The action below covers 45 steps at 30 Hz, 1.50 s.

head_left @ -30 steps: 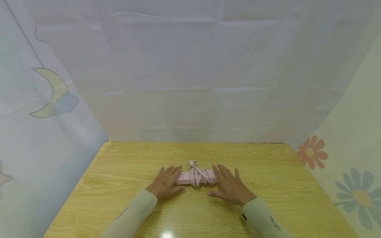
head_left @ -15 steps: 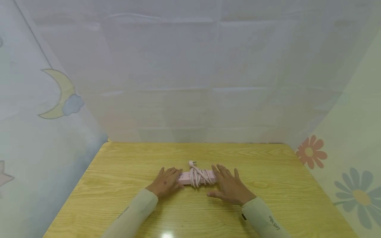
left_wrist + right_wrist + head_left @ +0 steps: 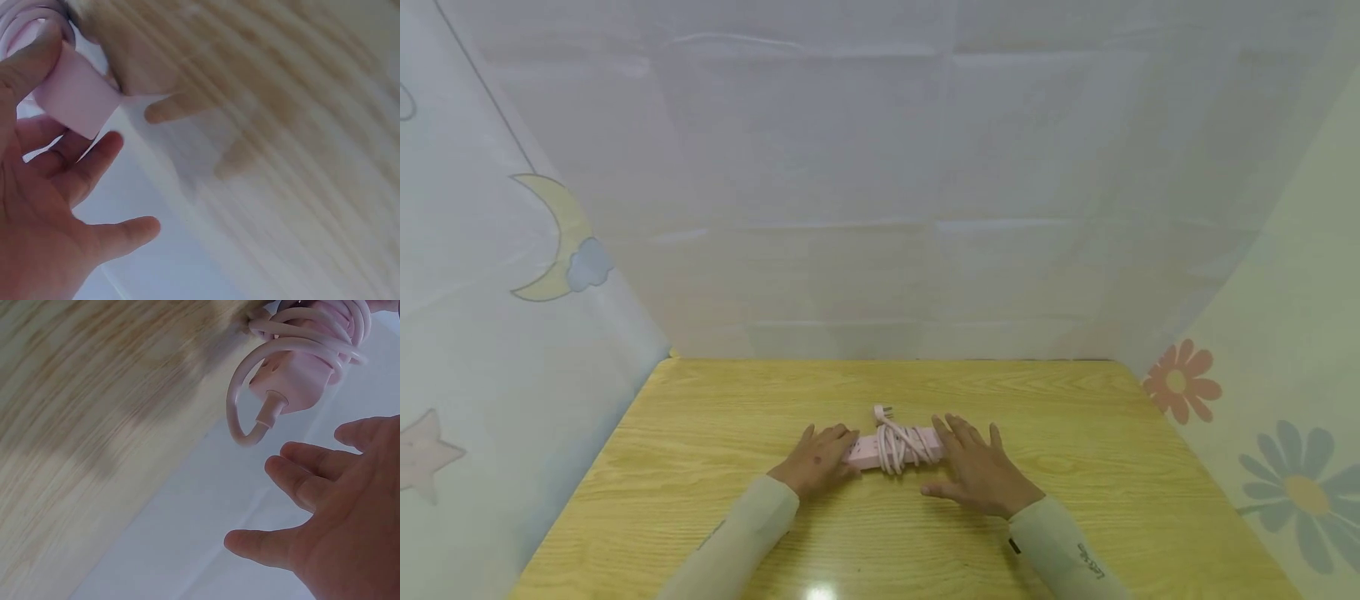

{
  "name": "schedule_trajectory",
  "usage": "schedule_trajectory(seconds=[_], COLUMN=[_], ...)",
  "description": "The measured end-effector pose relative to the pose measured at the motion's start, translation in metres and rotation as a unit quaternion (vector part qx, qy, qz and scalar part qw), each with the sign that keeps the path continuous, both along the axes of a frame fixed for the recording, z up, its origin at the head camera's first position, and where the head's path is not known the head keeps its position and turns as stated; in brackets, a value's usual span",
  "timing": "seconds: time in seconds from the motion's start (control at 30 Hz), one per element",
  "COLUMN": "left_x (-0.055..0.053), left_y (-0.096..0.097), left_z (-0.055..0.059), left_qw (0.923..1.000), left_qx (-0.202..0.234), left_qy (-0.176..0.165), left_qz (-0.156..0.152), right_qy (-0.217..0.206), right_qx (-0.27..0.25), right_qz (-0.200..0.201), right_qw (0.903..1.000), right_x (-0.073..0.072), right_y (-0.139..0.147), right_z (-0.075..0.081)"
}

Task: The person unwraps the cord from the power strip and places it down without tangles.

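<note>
A pink power strip (image 3: 864, 452) lies on the table in the head view, its pale pink cord (image 3: 891, 448) wound around the middle. The plug (image 3: 881, 412) sticks out on the far side with its prongs to the right. My left hand (image 3: 817, 463) pinches the strip's left end; in the left wrist view the thumb (image 3: 42, 53) presses one side and fingers lie along the other. At the right end, my right hand (image 3: 985, 477) has its fingers spread. The right wrist view shows those fingers (image 3: 294, 478) apart from the strip's cord end (image 3: 297, 381).
The wooden table (image 3: 737, 533) surrounds the strip. A pale sheet (image 3: 880, 250) stands behind its far edge. Patterned sheets flank it, with a moon (image 3: 561, 225) on the left and flowers (image 3: 1307, 496) on the right.
My left fingers and thumb have closed on the strip's left end, which has swung slightly toward me. The right hand has barely moved. The head view has turned slightly left.
</note>
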<state>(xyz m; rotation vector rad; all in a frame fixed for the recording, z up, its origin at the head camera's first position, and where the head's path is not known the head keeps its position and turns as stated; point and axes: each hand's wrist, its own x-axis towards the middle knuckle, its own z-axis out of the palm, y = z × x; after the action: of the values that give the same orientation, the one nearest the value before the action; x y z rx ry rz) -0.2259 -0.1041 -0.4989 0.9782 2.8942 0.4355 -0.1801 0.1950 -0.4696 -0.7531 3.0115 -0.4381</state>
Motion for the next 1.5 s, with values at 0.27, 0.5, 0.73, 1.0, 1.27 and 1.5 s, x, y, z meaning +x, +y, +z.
schedule_trajectory(seconds=[0.27,0.5,0.73,1.0,1.27,1.5], left_x=[0.001,0.002,0.003,0.002,-0.001,0.000], left_y=[0.002,0.000,-0.001,-0.004,-0.006,-0.007], left_z=[0.005,0.004,0.005,0.006,0.001,0.001], left_qw=[0.9985,0.9955,0.9914,0.9858,0.9836,0.9825], left_qx=[0.003,0.022,0.047,0.084,0.113,0.130], left_qy=[-0.054,-0.091,-0.122,-0.145,-0.140,-0.132], left_qz=[0.009,0.015,0.005,-0.013,-0.010,-0.015], right_qy=[0.008,0.008,0.010,0.006,0.015,0.016], right_qx=[0.003,0.000,0.001,-0.001,-0.007,-0.010], right_qz=[0.000,-0.002,-0.003,-0.007,-0.007,-0.003], right_qw=[1.0000,1.0000,0.9999,1.0000,0.9998,0.9998], right_x=[0.001,0.003,0.003,0.004,0.005,0.005], right_y=[0.002,0.004,0.007,0.010,0.011,0.012], right_z=[0.002,0.004,0.004,0.004,0.004,0.007])
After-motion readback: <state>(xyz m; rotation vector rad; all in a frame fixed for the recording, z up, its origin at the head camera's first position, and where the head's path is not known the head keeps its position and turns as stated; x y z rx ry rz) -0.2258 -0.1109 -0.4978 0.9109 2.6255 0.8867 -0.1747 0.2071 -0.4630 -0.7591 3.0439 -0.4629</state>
